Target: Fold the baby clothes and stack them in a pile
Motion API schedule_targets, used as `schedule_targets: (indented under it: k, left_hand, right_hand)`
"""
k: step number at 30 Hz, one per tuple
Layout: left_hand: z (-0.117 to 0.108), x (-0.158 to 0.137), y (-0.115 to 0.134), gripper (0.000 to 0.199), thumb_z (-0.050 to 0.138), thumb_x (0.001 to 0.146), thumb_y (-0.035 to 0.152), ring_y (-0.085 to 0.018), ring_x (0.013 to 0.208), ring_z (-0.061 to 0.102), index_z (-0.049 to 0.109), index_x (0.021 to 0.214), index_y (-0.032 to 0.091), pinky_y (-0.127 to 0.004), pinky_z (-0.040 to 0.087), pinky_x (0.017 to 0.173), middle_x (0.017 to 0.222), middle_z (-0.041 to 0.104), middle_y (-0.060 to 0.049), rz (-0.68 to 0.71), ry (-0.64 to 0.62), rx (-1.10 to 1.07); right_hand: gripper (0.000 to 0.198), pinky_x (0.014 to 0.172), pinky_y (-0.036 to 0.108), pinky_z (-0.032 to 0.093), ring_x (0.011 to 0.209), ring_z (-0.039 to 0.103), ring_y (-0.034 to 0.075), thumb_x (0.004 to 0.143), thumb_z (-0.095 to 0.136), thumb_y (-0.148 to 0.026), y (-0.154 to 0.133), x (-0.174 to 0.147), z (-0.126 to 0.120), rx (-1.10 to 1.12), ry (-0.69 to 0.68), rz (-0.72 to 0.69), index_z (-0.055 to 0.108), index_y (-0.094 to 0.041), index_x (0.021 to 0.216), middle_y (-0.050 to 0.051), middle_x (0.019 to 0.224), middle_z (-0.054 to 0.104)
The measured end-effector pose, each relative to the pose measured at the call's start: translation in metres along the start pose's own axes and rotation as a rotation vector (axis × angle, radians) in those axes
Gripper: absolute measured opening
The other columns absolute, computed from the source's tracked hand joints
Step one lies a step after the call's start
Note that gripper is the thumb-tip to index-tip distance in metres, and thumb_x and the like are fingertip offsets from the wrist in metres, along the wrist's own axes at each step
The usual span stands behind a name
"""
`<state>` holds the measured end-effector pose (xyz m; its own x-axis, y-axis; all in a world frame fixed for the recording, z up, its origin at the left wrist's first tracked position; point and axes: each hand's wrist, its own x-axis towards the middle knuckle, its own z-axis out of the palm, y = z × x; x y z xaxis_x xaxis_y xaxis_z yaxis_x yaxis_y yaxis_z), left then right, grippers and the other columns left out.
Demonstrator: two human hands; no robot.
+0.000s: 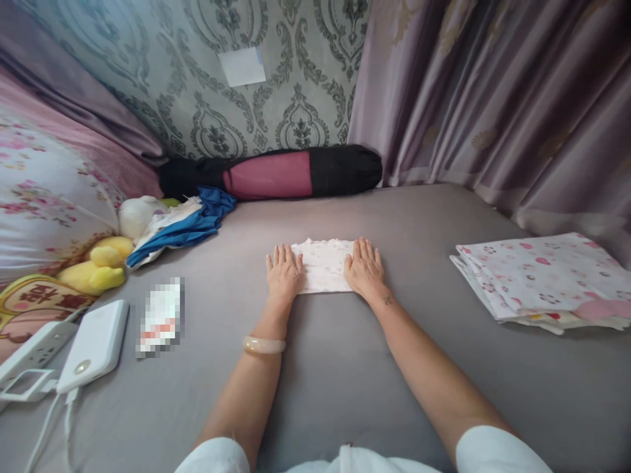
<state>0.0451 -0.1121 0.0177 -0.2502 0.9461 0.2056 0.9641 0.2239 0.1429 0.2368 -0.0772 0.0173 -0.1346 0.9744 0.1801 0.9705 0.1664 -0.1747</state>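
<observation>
A pale pink cloth with a faint print (325, 266) lies flat, folded into a rectangle, on the grey bed sheet (315, 381). On its left end rests my left hand (284, 270), palm down with fingers stretched forward. My right hand (365, 268) lies the same way over the right end. The cloth's middle shows between the two hands, while its ends are covered by them. Neither hand grips it. A pale bangle (265, 345) circles my left forearm.
Folded printed fabric (542, 272) lies at the right. On the left are a blue and white garment (185, 230), yellow plush toys (101, 266), a pixelated item (160, 317), a white power bank (93, 345) and a power strip (37, 355). A black and maroon roll (269, 175) borders the wall.
</observation>
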Motion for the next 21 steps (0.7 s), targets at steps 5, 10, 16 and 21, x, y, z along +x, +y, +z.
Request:
schedule_targets:
  k: [5,10,16,21]
  left_hand:
    - [0.006,0.003,-0.012,0.060,0.023,0.098,0.038,-0.031,0.142,0.032,0.041,0.143,0.003,-0.048,0.025,0.116,0.151,0.037,-0.020,0.009,-0.043,-0.036]
    - [0.012,0.004,-0.014,0.060,0.023,0.098,0.040,-0.031,0.141,0.033,0.041,0.144,0.006,-0.050,0.027,0.114,0.151,0.036,-0.020,-0.005,-0.057,-0.057]
    - [0.003,0.003,-0.009,0.061,0.024,0.098,0.040,-0.033,0.143,0.028,0.042,0.142,0.002,-0.052,0.021,0.117,0.151,0.036,-0.022,-0.006,-0.033,-0.027]
    - [0.002,-0.001,0.006,0.061,0.024,0.099,0.041,-0.030,0.144,0.027,0.041,0.143,0.002,-0.047,0.020,0.118,0.151,0.037,-0.020,0.109,0.027,-0.012]
  right_hand:
    - [0.060,0.115,0.043,0.022,0.143,0.027,0.030,0.097,0.024,-0.030,0.012,0.003,0.002,0.013,-0.039,0.070,0.030,0.003,0.147,0.020,0.155,0.029]
    - [0.062,0.115,0.043,0.023,0.143,0.027,0.031,0.097,0.024,-0.031,0.014,0.004,0.006,0.033,-0.046,0.069,0.029,0.003,0.148,0.021,0.155,0.028]
    - [0.060,0.116,0.048,0.016,0.144,0.023,0.030,0.097,0.024,-0.032,0.010,0.003,0.002,0.020,-0.006,0.038,0.033,0.001,0.147,0.020,0.155,0.030]
    - [0.059,0.117,0.045,0.016,0.144,0.024,0.029,0.098,0.024,-0.033,-0.003,0.002,0.003,0.009,0.014,-0.070,0.034,-0.002,0.147,0.018,0.155,0.031]
